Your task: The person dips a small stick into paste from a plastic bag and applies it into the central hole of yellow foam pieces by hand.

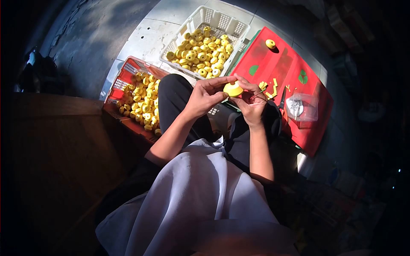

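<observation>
Above my knees I hold a round yellow part with a dark hole in its top. My left hand pinches it from the left, with the thumb underneath and the fingers at its upper edge. From the right, my right hand grips the same part between thumb and fingers. A thin greenish stick-like thing shows at the right hand's curled fingers; its kind is unclear. Just right of that hand, yellow scraps lie on a red board.
A white crate of similar yellow parts stands ahead; a red crate of them is at my left. On the red board are one yellow part, a dark-bladed tool and a clear container with something white.
</observation>
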Tool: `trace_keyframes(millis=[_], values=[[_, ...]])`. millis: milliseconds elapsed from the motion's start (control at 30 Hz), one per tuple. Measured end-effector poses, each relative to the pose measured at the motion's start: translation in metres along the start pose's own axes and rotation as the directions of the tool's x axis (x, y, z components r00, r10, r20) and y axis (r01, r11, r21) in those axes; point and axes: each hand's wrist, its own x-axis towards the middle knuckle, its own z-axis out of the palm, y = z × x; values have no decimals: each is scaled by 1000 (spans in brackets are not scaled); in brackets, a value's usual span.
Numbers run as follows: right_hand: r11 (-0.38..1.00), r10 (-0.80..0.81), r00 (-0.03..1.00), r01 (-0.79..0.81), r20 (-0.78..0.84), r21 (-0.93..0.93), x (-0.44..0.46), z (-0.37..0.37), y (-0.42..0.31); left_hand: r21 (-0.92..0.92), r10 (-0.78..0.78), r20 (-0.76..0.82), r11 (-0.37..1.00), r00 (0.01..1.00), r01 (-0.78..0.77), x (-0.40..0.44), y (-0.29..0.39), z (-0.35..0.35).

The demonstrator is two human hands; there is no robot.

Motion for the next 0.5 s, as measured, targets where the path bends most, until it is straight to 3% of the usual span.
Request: trace_keyframes(millis=[267, 367, 500], values=[[999, 16, 999, -15, -28, 40, 0, -3, -1, 16, -24, 5, 1000, 1000, 24, 0, 6, 7], [998, -38, 999, 37, -11, -48, -1, -5, 4, -45, -14, -6, 999, 1000, 14, 0, 0, 6], [1000, -10, 1000, 10, -9, 21, 0, -2, -2, -18, -3, 7, 1000, 1000, 3, 0, 2, 3]])
